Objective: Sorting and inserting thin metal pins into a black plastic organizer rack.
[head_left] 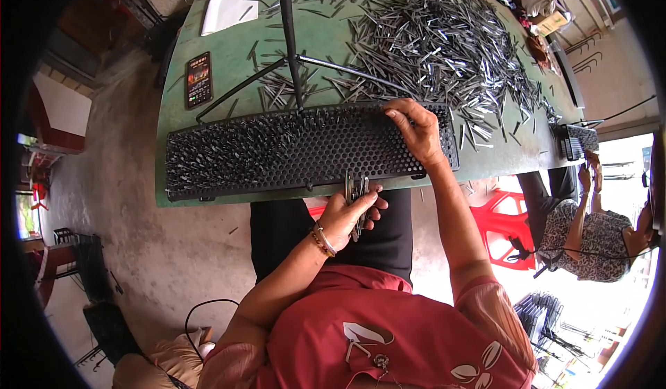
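A long black tray [340, 150] full of round holes lies along the table's near edge. Thin dark sticks [229, 150] stand upright in the holes of its left part, while most holes to the right show bare. Below the tray's front edge, my left hand [347, 215] is closed round a bunch of the same thin sticks [356, 186], their ends poking out above and below the fingers. My right hand [420, 132] rests over the tray's right part, thumb and forefinger pinched close to the far row of holes. Whatever is between those fingertips is too small to make out.
A big heap of loose sticks [437, 42] covers the far right of the green table [243, 49]. A black stand [288, 28] spreads its legs behind the tray. A phone [198, 80] and notebook [232, 9] lie left. Another person [590, 236] sits right, near a red stool [503, 229].
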Motion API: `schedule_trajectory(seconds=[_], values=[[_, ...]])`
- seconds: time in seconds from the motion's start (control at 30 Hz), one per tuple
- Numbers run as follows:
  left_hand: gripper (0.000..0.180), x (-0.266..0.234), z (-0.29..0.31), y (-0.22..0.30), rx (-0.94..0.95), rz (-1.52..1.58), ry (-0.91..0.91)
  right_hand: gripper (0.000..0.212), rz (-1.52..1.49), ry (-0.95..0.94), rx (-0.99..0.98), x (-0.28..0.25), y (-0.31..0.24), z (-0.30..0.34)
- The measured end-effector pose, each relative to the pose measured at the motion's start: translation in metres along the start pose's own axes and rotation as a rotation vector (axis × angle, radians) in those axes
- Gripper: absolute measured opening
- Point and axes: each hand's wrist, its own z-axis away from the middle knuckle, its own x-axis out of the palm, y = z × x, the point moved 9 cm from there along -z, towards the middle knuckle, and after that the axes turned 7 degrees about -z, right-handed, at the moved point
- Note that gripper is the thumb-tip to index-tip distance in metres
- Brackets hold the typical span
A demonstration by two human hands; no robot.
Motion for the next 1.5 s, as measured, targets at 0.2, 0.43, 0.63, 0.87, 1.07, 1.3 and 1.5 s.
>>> schedule_trajectory(seconds=[0.2, 0.43, 0.63, 0.87, 1.07, 1.3, 1.5], values=[[0.027, 0.002, -0.001, 0.000, 0.000, -0.003, -0.004, 0.010, -0.132, -0.016, 0.093, 0.001, 0.019, 0.001], [0.025, 0.001, -0.001, 0.000, -0.003, -0.012, 0.006, 0.010, -0.091, 0.021, 0.103, 0.002, 0.020, -0.002], [0.025, 0.000, -0.001, -0.001, 0.002, -0.013, -0.002, 0.010, -0.046, 0.102, 0.137, -0.002, 0.024, 0.000], [0.025, 0.001, 0.001, -0.001, 0.002, 0.003, -0.005, 0.011, 0.008, 0.057, 0.075, 0.000, 0.012, -0.003], [0.025, 0.001, 0.001, -0.002, -0.002, -0.004, 0.000, 0.011, 0.031, 0.026, 0.041, 0.003, 0.009, -0.003], [0.026, 0.001, 0.002, -0.004, -0.009, -0.015, -0.002, 0.010, 0.032, 0.007, 0.000, 0.005, 0.007, -0.004], [0.026, 0.001, 0.002, -0.004, -0.008, -0.022, 0.000, 0.011, 0.136, -0.053, -0.137, 0.009, -0.007, -0.006]])
